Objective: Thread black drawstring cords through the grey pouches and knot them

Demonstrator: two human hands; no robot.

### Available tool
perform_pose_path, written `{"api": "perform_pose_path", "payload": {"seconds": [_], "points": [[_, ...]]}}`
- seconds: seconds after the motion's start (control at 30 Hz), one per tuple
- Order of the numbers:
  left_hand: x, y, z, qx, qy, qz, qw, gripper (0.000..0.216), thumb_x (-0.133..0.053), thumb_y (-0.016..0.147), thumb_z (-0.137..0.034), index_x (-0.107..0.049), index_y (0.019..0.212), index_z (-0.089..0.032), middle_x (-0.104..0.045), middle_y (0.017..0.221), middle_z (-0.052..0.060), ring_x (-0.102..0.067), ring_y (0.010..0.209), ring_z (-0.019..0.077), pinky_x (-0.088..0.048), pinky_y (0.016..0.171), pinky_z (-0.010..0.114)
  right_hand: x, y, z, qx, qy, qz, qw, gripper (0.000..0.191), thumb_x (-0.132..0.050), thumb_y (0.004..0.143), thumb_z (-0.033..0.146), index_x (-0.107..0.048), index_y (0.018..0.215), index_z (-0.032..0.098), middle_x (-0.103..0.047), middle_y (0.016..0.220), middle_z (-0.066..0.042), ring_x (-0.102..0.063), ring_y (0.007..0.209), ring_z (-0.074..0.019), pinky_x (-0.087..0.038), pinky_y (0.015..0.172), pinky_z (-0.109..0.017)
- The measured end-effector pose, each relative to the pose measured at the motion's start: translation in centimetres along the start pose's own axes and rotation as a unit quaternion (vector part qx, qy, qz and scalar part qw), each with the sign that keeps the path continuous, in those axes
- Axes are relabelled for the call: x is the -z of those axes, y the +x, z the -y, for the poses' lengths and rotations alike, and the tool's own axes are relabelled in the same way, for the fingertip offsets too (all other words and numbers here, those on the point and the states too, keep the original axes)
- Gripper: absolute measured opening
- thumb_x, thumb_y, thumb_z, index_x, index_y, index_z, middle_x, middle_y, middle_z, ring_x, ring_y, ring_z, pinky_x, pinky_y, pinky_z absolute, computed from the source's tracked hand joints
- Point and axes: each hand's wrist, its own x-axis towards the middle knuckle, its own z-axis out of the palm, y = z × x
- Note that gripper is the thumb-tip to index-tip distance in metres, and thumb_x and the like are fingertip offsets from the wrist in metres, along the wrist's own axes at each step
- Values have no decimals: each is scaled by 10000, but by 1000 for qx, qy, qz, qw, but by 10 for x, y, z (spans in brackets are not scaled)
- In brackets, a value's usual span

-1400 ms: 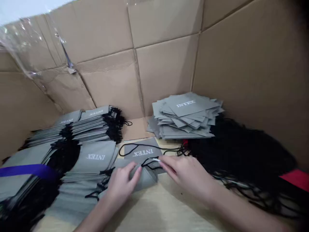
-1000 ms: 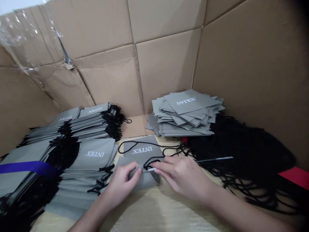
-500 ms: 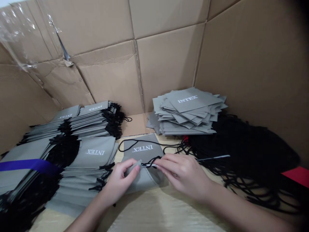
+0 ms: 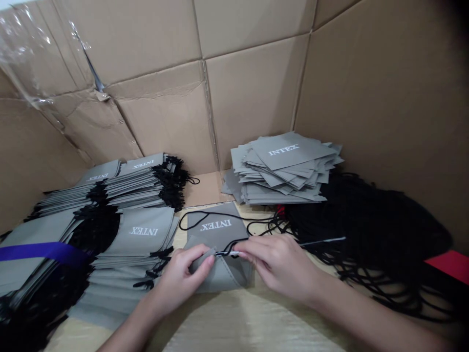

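Since a moment ago, the slim tool [image 4: 234, 253] is tilting differently, its tip now meeting the left fingertips at the grey pouch [image 4: 216, 277]. The left hand [image 4: 185, 275] is pinching the pouch's edge; the right hand [image 4: 280, 260] is pinching the tool. Black cord [image 4: 231, 243] is looping just beyond the pouch, a loose grey stack [image 4: 282, 168] lying farther behind.

Left hand [image 4: 190, 271] bare, slim fingers [image 4: 197, 251], rounded thumbtip [image 4: 210, 261] at the grip. Right hand [image 4: 278, 259] bare likewise. Back from the grip, wrists [image 4: 156, 304] and slender forearms [image 4: 353, 309] uncovered as far as I can see.
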Motion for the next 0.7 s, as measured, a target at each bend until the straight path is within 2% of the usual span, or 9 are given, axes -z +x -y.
{"api": "perform_pose_path", "payload": {"seconds": [0.2, 0.37, 0.7], "points": [[0, -2, 0, -4, -16, -9, 1000, 316, -406, 883, -376, -605, 751, -169, -544, 618, -17, -460, 554, 114, -345, 528, 195, 3, 2, 1, -9, 11, 6, 1000, 206, -453, 877, 192, -653, 916, 219, -698, 760, -1, -634, 663, -125, -409, 596, -221], [-1, -2, 2, 4, -10, 14, 1000, 305, -379, 899, -376, -560, 754, -177, -512, 634, -17, -447, 575, 120, -324, 540, 206, 3, 2, 2, -8, 15, 20, 1000, 205, -448, 878, 182, -650, 903, 208, -696, 755, -6, -634, 665, -124, -404, 589, -218], [-2, -1, 3, 2, 3, 21, 1000, 262, -389, 901, -347, -566, 813, -175, -528, 656, -19, -458, 580, 112, -331, 537, 205, 2, 1, 0, 9, 2, 33, 999, 200, -432, 875, 172, -631, 878, 197, -673, 717, -1, -609, 632, -123, -351, 551, -230]]}}
